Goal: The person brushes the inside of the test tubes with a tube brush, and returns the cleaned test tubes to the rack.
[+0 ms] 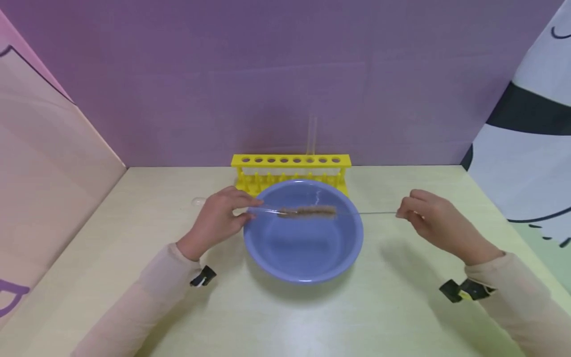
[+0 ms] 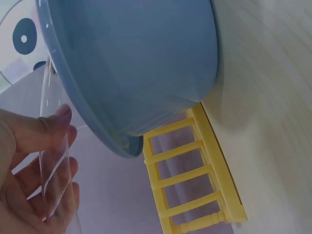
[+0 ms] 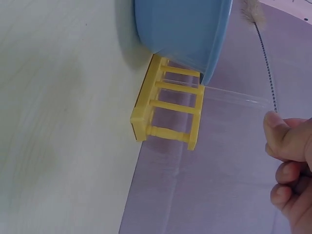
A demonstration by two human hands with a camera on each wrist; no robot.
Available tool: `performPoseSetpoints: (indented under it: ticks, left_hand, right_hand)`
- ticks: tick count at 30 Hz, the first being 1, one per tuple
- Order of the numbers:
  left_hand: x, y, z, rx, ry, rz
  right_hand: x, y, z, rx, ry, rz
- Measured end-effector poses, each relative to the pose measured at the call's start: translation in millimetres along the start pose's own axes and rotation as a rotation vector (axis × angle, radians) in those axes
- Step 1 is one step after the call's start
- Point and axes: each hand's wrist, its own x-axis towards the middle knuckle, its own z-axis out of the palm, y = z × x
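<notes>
My left hand [image 1: 220, 215] holds a clear glass test tube [image 1: 267, 210] sideways between thumb and fingers, its rounded end pointing left. In the left wrist view the tube [image 2: 50, 97] lies across the curled fingers. The brown bristles of a brush [image 1: 314, 212] are over the blue basin [image 1: 303, 248], their left end at the tube's mouth; how far inside they are is hard to tell. With thumb and fingertips my right hand [image 1: 434, 223] pinches the brush's thin wire handle [image 1: 379, 213], which shows twisted in the right wrist view.
A yellow test tube rack [image 1: 290, 160] stands just behind the basin on the pale table [image 1: 294, 327]. One clear tube [image 1: 312, 134] stands upright in it. A purple backdrop [image 1: 267, 89] rises behind, with printed panels at both sides.
</notes>
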Motion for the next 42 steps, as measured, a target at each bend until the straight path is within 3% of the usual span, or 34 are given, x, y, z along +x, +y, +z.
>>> performPoseSetpoints:
  ticks: [8,15,21,25,33,42]
  left_hand:
    - [0.8,1.0,5.8,-0.016,0.126,0.044]
    - [1.1,3.3,7.7,-0.001,0.169,0.062]
    - [0.5,4.3,9.5,0.005,0.154,0.071]
    - [0.2,5.4,9.4,0.002,0.142,0.081]
    - [0.7,9.1,2.9,0.033,0.085,0.084]
    - [3.0,9.6,1.5,0.034,0.058,0.073]
  right_hand:
    - [-0.1,-1.4,-3.8,0.104,-0.065,0.092]
    - [2.0,-1.1,-5.3,0.128,-0.088,0.127]
    - [3.3,-5.0,-2.4,0.007,-0.037,0.163]
    - [2.7,-5.7,-0.2,-0.059,-0.009,0.144]
    - [4.0,-7.1,3.1,-0.088,0.065,0.089]
    - [5.4,-10.6,7.2,-0.101,0.091,0.126]
